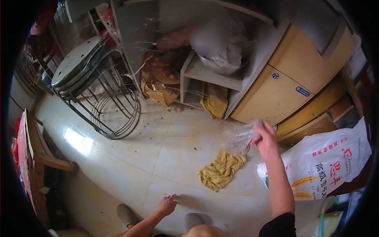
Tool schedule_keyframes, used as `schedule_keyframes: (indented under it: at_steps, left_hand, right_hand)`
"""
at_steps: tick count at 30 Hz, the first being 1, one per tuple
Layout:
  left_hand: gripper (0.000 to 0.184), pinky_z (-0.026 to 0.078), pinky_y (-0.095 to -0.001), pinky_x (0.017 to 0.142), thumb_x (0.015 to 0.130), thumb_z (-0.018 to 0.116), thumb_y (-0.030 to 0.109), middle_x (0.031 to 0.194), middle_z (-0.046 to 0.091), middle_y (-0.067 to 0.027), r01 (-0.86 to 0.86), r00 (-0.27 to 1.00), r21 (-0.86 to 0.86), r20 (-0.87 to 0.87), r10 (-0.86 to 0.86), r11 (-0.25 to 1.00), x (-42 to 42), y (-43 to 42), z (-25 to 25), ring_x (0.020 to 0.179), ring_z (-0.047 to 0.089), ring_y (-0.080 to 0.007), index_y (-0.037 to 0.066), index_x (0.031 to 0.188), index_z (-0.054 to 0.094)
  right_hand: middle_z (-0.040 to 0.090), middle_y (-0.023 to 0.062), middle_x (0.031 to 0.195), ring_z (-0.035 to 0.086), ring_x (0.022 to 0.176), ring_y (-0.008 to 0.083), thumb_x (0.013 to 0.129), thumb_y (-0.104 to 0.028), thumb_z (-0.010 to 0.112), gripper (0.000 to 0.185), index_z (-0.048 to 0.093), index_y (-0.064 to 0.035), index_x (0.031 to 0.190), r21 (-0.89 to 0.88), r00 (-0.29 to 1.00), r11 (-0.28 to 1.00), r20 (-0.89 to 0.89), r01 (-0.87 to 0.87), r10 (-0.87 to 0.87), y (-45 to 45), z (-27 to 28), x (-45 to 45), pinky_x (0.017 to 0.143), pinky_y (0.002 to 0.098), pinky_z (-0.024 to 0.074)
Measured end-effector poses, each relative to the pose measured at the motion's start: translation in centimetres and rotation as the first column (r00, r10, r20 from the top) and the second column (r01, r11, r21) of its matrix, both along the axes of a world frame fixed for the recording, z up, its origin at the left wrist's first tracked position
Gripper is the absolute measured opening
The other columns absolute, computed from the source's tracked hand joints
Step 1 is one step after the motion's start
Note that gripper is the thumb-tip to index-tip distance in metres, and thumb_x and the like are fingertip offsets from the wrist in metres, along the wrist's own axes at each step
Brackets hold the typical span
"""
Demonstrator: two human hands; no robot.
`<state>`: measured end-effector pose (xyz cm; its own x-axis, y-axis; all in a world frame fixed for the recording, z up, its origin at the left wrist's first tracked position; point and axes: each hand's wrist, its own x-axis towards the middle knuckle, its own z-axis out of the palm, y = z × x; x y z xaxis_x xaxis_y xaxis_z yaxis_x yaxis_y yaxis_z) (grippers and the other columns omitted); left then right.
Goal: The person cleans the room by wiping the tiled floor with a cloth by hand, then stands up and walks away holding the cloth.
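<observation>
My right hand (266, 141) grips a crumpled, see-through plastic bag (239, 137), blurred by motion, above the floor at the right of centre. Just below the bag, a wrinkled yellow cloth (221, 170) lies on the tiles. Over the floor near the bottom centre is my left hand (166, 205), loosely open with slightly bent fingers, and nothing shows in it. To the right of my right forearm rests a white printed flour sack (316, 166) with red and black characters.
Stacked round stools (79, 63) stand at the upper left. A shelf unit (209, 73) holds a pot wrapped in plastic (223, 43). Beside it is a yellow cabinet (272, 87). Dirt is scattered on the tile floor (173, 146). A wooden table edge (51, 154) juts in at left.
</observation>
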<state>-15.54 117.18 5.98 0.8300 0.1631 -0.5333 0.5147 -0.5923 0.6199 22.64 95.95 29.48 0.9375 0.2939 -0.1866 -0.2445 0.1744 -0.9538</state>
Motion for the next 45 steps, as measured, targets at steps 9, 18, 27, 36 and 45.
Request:
schedule_keyframes:
  at_steps: [9,18,27,36,45]
  left_hand:
    - [0.034,0.044,-0.0484,0.099,0.090,0.050,0.018,0.113,0.064,-0.0222,-0.042,0.986,0.052,0.161,0.033,0.998,0.0,0.0,-2.2,0.109,0.058,-0.0413,0.006,0.120,0.057]
    - [0.034,0.046,-0.0501,0.095,0.089,0.050,0.020,0.108,0.065,-0.0221,-0.090,0.984,0.001,0.155,0.088,0.996,0.6,-0.2,-1.6,0.104,0.060,-0.0419,0.004,0.118,0.058]
    - [0.035,0.046,-0.0484,0.096,0.090,0.051,0.020,0.112,0.065,-0.0209,-0.104,0.966,-0.045,0.232,0.112,0.994,1.1,0.3,-2.0,0.106,0.060,-0.0398,0.002,0.119,0.059]
    - [0.037,0.047,-0.0492,0.095,0.092,0.053,0.020,0.116,0.064,-0.0220,0.023,0.985,-0.006,0.171,-0.022,1.000,4.1,-0.2,-0.8,0.108,0.058,-0.0418,0.003,0.125,0.056]
    - [0.038,0.047,-0.0477,0.096,0.092,0.056,0.020,0.117,0.063,-0.0219,0.026,0.988,0.040,0.152,-0.032,0.999,9.3,0.5,4.6,0.111,0.058,-0.0412,0.006,0.127,0.056]
  right_hand:
    - [0.060,0.0116,0.094,0.061,0.072,0.0220,0.094,-0.012,0.058,0.018,0.056,-0.0032,0.110,0.405,0.924,0.914,0.334,0.036,-0.185,12.1,16.3,13.0,0.068,0.0374,0.0566]
    - [0.059,0.0134,0.104,0.060,0.089,0.0253,0.089,-0.004,0.060,0.027,0.052,-0.0004,0.114,0.134,0.991,0.989,0.127,-0.061,0.043,16.5,10.3,20.5,0.079,0.0340,0.0545]
    - [0.055,0.0161,0.133,0.063,0.105,0.0206,0.091,-0.020,0.068,0.063,0.040,0.0002,0.144,-0.122,0.766,0.969,0.636,0.217,-0.092,7.3,-3.0,5.3,0.090,0.0318,0.0506]
    - [0.021,0.0184,0.159,0.008,0.145,0.0505,0.090,-0.059,0.054,0.082,0.022,-0.0220,0.155,-0.990,0.857,0.077,0.139,0.116,0.496,1.4,-28.2,-15.5,0.114,0.0642,0.0091]
    - [0.012,0.0143,0.163,0.002,0.149,0.0409,0.082,-0.071,0.052,0.087,0.027,-0.0288,0.154,-0.995,0.985,-0.069,0.062,0.074,0.162,-12.0,-26.9,0.5,0.119,0.0569,0.0033]
